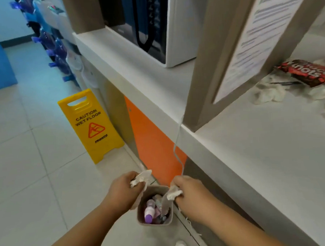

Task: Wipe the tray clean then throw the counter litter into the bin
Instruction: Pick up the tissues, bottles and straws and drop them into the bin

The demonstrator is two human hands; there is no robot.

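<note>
I see a yellow floor sign (pixel 91 124) at far left. My left hand (pixel 123 188) curls tightly round a crumpled tissue (pixel 140 177) above the floor bin (pixel 155 224). My right hand (pixel 191 194) clenches a second tissue wad (pixel 174 193) over the bin. A snack wrapper (pixel 309 72) lies on the counter (pixel 263 155).

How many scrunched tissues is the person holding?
2: a tissue wad in the left hand, another in the right hand, both near the bin. Fingers may hide more.

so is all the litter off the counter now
No, a red snack wrapper and crumpled tissues lie on the counter at the right.
</note>
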